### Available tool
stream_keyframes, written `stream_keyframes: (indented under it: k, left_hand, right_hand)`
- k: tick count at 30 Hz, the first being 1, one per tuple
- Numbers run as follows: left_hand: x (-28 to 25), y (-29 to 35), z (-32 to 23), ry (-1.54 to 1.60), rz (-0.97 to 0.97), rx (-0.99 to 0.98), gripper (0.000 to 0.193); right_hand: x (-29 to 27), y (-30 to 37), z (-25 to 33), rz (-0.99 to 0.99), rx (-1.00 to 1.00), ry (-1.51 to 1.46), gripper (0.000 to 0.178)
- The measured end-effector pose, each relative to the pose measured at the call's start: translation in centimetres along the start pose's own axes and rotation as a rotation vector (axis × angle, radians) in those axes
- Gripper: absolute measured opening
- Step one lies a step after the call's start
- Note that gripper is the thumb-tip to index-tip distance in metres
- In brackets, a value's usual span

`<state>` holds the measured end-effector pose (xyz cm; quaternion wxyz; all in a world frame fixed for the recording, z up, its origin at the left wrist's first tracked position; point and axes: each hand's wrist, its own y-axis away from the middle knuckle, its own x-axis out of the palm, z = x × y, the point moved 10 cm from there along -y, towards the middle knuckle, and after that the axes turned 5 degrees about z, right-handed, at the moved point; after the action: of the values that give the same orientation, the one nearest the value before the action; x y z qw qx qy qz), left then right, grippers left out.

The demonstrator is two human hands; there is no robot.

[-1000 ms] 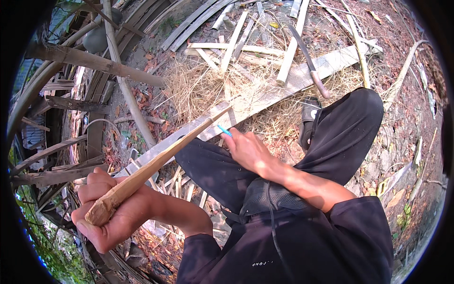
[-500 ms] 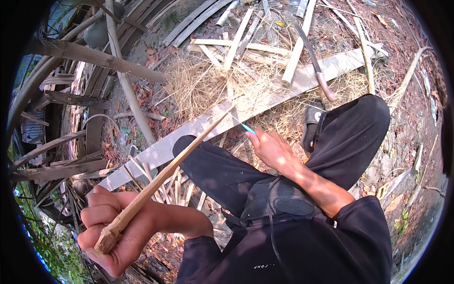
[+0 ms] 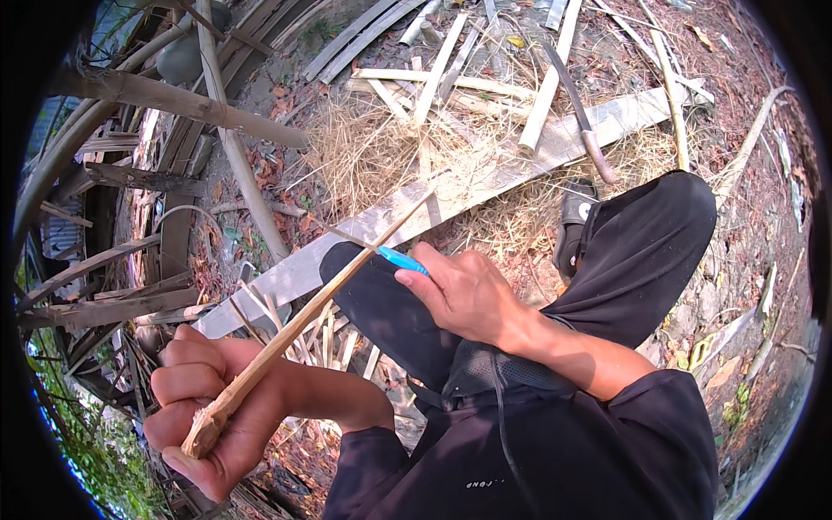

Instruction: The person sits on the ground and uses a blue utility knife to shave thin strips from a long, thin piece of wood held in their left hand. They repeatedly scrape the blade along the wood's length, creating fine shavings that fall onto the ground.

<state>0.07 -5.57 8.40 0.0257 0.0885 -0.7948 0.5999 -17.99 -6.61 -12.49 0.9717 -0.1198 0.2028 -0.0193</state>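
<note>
Left fingers (image 3: 185,382) are curled round the stick's (image 3: 297,328) thick end, the sensible hold, its tip over the plank (image 3: 633,118); the knife (image 3: 401,259) is gripped by the right hand (image 3: 468,296). Light, stiff handling is expected.

Bright, dappled daylight: straw (image 3: 351,160) and board (image 3: 451,203) beyond the right hand (image 3: 468,296) look pale, the shirt (image 3: 537,451) below it nearly black. Left of the left hand (image 3: 217,407), the view bows toward a black, blue-fringed rim, leaves (image 3: 121,472) there softly blurred

There is one held stick (image 3: 297,331), one blue-handled knife (image 3: 402,260), one machete (image 3: 587,130) and one shoe (image 3: 571,227).
</note>
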Motion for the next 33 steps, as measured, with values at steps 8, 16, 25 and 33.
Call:
stream_keyframes:
  k: [8, 16, 25, 33]
  left_hand:
    - [-0.8, 0.0, 0.1, -0.17, -0.116, -0.044, 0.03]
    - [1.3, -0.1, 1.6, -0.181, -0.235, -0.177, 0.035]
    - [0.4, -0.5, 2.4, -0.267, -0.229, -0.185, 0.037]
    - [-0.8, -1.0, 2.7, -0.371, -0.249, -0.193, 0.036]
  right_hand:
    - [0.8, 1.5, -12.2, 0.139, 0.533, 0.086, 0.039]
    - [5.0, 0.5, -27.2, 0.012, 0.435, 0.348, 0.045]
    - [7.1, 0.1, -26.8, 0.223, 0.52, 0.338, 0.041]
    - [6.9, -1.2, -23.3, 0.085, 0.424, 0.4, 0.036]
